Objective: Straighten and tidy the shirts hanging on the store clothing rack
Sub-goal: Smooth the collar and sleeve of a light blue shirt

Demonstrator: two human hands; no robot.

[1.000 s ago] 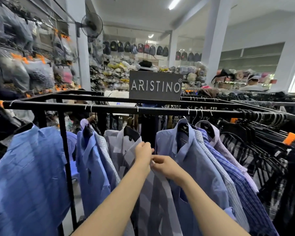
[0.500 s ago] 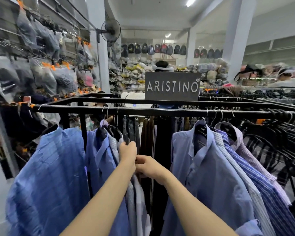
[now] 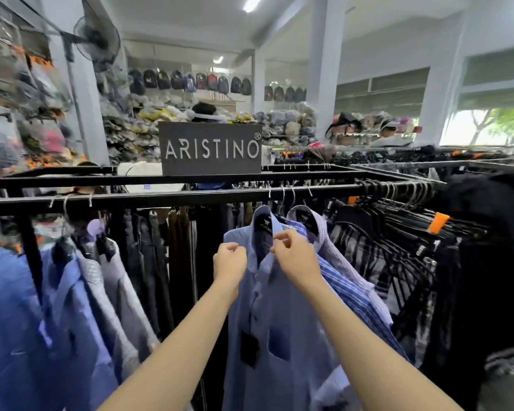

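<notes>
Where both hands meet at the collar of the pale blue shirt (image 3: 279, 327), the grip reads like this: left hand (image 3: 229, 261) curled at the shirt's left collar edge, fingers folded in against the fabric; whether cloth is actually pinched there I cannot tell. Right hand (image 3: 294, 256) has thumb and fingertips closed on the right collar flap, just under the dark neck label. Both forearms reach in from the bottom of the view.

The shirt hangs from a hanger on the black rack rail (image 3: 161, 200), front facing the camera, chest pocket and a dark hangtag (image 3: 249, 348) showing on its front. Directly behind it to the right: a blue striped shirt (image 3: 347, 289), then a lilac checked one (image 3: 333, 247), packed close. Further right, dark plaid garments (image 3: 377, 262) on black hangers, one with an orange size clip (image 3: 438, 222).

Left of the pale blue shirt, a gap shows dark trousers (image 3: 149, 247) hanging on the far side. Beyond the gap, a group of blue and grey shirts (image 3: 80, 292), blurred.

A grey sign reading ARISTINO (image 3: 210, 148) stands atop the rack. Backpacks (image 3: 190, 81) line the back wall; a fan (image 3: 97, 40) is mounted on the left pillar.
</notes>
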